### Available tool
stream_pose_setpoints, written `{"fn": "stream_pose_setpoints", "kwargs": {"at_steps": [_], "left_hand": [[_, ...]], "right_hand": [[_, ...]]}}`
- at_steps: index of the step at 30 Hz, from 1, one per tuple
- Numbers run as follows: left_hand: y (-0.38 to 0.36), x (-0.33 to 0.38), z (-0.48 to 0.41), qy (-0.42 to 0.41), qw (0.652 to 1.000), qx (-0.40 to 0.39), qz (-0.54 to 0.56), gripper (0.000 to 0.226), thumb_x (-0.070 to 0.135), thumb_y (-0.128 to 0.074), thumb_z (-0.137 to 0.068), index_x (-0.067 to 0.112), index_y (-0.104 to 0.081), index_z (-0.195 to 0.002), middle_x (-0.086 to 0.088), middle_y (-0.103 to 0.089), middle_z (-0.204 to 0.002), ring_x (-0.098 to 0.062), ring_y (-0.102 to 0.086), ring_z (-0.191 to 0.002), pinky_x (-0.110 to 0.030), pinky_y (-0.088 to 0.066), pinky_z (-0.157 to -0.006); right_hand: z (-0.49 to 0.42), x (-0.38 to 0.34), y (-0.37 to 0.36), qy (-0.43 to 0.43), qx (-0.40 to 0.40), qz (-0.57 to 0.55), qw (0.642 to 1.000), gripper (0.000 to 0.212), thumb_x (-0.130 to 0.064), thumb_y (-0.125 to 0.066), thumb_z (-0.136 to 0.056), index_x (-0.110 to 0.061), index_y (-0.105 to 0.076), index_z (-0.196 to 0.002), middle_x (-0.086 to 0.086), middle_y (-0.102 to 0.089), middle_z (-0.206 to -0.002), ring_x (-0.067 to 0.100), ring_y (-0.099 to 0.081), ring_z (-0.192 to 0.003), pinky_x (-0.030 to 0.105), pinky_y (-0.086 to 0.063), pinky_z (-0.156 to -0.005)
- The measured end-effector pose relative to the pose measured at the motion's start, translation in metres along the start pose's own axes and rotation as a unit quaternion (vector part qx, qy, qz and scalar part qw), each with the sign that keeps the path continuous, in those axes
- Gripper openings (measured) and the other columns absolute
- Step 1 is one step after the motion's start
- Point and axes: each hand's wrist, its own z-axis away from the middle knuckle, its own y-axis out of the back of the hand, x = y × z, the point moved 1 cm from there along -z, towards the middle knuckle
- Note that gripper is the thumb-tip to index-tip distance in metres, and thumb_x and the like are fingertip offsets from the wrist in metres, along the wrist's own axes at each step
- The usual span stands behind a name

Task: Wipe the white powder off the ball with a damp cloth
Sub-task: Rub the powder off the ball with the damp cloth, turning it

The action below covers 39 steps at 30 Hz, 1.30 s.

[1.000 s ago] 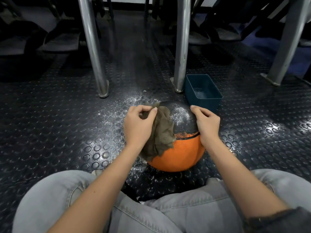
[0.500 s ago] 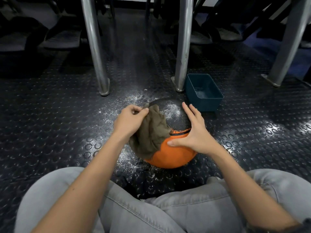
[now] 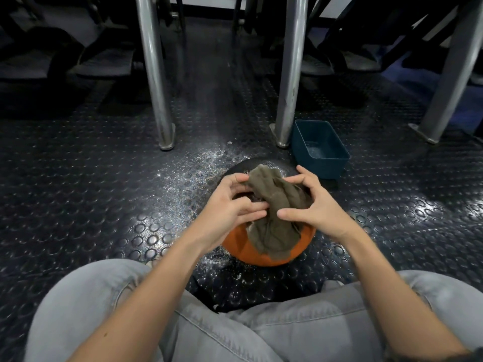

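- Our left hand (image 3: 228, 208) and right hand (image 3: 315, 209), fingers curled, pinch the olive cloth (image 3: 274, 218) atop the orange-and-black ball (image 3: 240, 250).
- Step: bunching; next likely calls for wiping the powdered top.

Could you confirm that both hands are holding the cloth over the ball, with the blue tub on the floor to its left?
Not quite: the head view shows the blue tub on the floor to the right of the ball. The left hand and right hand do hold the cloth over the ball.
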Motion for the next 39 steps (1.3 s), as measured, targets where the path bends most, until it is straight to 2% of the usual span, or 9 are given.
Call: {"fn": "stream_pose_setpoints", "kwargs": {"at_steps": [3,7,11,16,22,29,33,36,39], "left_hand": [[0.009,0.002,-0.011,-0.132,0.971,0.102,-0.169,0.044,-0.02,-0.05,-0.08,0.021,-0.047,-0.094,-0.002,-0.057,-0.091,-0.009,-0.062,-0.078,-0.018,-0.05,-0.064],[0.018,-0.012,-0.027,-0.154,0.932,0.113,-0.307,0.021,0.028,-0.058,-0.087,0.04,-0.052,-0.103,0.003,-0.05,-0.12,-0.006,-0.046,-0.115,-0.039,-0.036,-0.105],[0.018,-0.025,-0.03,-0.133,0.901,0.123,-0.395,0.063,0.071,-0.031,-0.068,0.043,-0.044,-0.122,0.008,-0.04,-0.133,-0.013,-0.032,-0.131,-0.042,-0.019,-0.113],[0.024,-0.023,-0.031,-0.103,0.915,0.116,-0.372,0.039,0.06,-0.042,-0.082,0.047,-0.038,-0.119,0.016,-0.032,-0.124,-0.007,-0.027,-0.126,-0.047,-0.016,-0.114],[0.022,-0.024,-0.033,-0.111,0.911,0.117,-0.38,0.036,0.045,-0.049,-0.094,0.041,-0.043,-0.129,0.018,-0.031,-0.126,-0.002,-0.024,-0.125,-0.04,-0.012,-0.114],[0.027,-0.026,-0.035,-0.12,0.917,0.122,-0.36,0.046,0.058,-0.043,-0.079,0.045,-0.042,-0.123,0.015,-0.033,-0.123,-0.003,-0.024,-0.118,-0.048,-0.018,-0.113],[0.027,-0.026,-0.037,-0.116,0.914,0.113,-0.373,0.041,0.059,-0.045,-0.085,0.047,-0.04,-0.124,0.017,-0.03,-0.124,-0.001,-0.021,-0.119,-0.046,-0.016,-0.114],[0.028,-0.025,-0.036,-0.115,0.914,0.111,-0.374,0.038,0.052,-0.05,-0.091,0.044,-0.041,-0.127,0.017,-0.029,-0.124,-0.002,-0.02,-0.12,-0.049,-0.016,-0.114],[0.029,-0.024,-0.036,-0.106,0.916,0.11,-0.371,0.036,0.051,-0.049,-0.092,0.044,-0.04,-0.127,0.016,-0.029,-0.125,-0.005,-0.022,-0.124,-0.05,-0.015,-0.114]], "right_hand": [[0.0,-0.003,0.001,0.014,0.041,-0.02,0.999,0.053,-0.033,-0.092,-0.042,-0.034,-0.064,-0.087,-0.01,-0.032,-0.142,0.006,-0.033,-0.134,0.028,-0.029,-0.107],[0.001,-0.004,0.009,0.024,0.051,-0.083,0.995,0.028,-0.014,-0.087,-0.049,-0.027,-0.07,-0.068,-0.006,-0.048,-0.134,0.005,-0.047,-0.124,0.025,-0.035,-0.102],[-0.001,0.005,0.013,0.04,0.102,-0.098,0.989,0.048,0.018,-0.063,-0.069,-0.026,-0.072,-0.054,-0.008,-0.062,-0.116,0.006,-0.059,-0.11,0.024,-0.044,-0.092],[-0.001,0.003,0.004,0.063,0.127,-0.032,0.989,0.039,0.004,-0.068,-0.069,-0.033,-0.07,-0.056,-0.013,-0.06,-0.106,-0.001,-0.056,-0.104,0.024,-0.045,-0.088],[-0.009,-0.012,-0.004,0.123,0.256,0.134,0.949,0.021,0.002,-0.064,-0.067,-0.016,-0.061,-0.057,-0.01,-0.057,-0.066,0.005,-0.052,-0.06,0.01,-0.038,-0.059],[-0.032,-0.023,0.029,0.075,0.404,0.032,0.911,0.024,-0.001,-0.059,-0.077,-0.022,-0.058,-0.067,-0.009,-0.059,-0.062,0.005,-0.058,-0.053,0.021,-0.049,-0.056],[-0.045,-0.009,0.019,0.037,0.211,-0.038,0.976,0.016,0.001,-0.057,-0.089,-0.012,-0.058,-0.099,0.002,-0.065,-0.09,-0.001,-0.064,-0.075,0.021,-0.052,-0.075],[-0.03,-0.001,0.005,0.066,0.071,0.052,0.994,0.023,-0.026,-0.053,-0.094,-0.03,-0.059,-0.116,-0.012,-0.048,-0.13,0.001,-0.042,-0.125,0.021,-0.029,-0.107],[-0.018,-0.006,0.009,0.046,0.0,0.05,0.998,0.043,-0.049,-0.053,-0.079,-0.047,-0.047,-0.121,-0.016,-0.029,-0.143,-0.001,-0.024,-0.134,0.022,-0.019,-0.109]]}}
